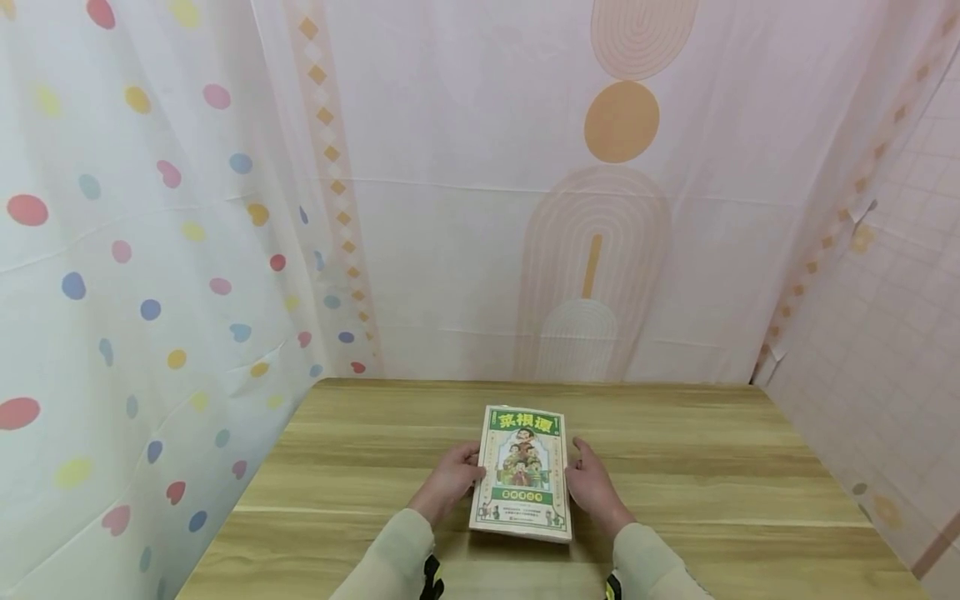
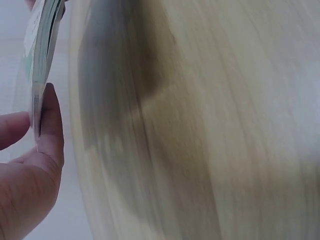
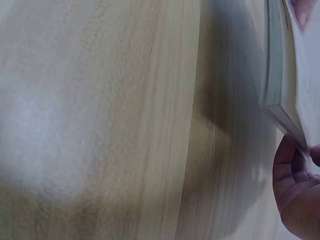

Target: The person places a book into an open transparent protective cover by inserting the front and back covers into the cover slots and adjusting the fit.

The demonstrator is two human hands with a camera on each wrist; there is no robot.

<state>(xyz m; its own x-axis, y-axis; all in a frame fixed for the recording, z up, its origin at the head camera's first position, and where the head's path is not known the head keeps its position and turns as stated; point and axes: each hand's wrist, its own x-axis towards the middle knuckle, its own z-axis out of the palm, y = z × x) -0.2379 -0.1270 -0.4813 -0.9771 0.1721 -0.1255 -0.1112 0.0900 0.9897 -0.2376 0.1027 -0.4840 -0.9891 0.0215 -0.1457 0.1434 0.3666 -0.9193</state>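
Note:
A book [image 1: 522,475] with a green and cream cover, large yellow characters and a group of cartoon figures is held up in both hands, front cover toward the head camera. My left hand [image 1: 453,479] pinches its left edge, thumb on the cover and fingers behind. At the right edge my right hand [image 1: 592,485] grips it the same way. The left wrist view shows the book's side [image 2: 44,50] between thumb and fingers, above the table. In the right wrist view the page block [image 3: 282,75] shows, with fingers curled under its corner.
The wood-grain table [image 1: 697,467] spreads around the book, which casts a shadow [image 3: 225,90] on it. Behind the table hangs a pale curtain [image 1: 450,250] with arch patterns. A dotted curtain [image 1: 150,350] runs along the left, and a checked one [image 1: 900,333] along the right.

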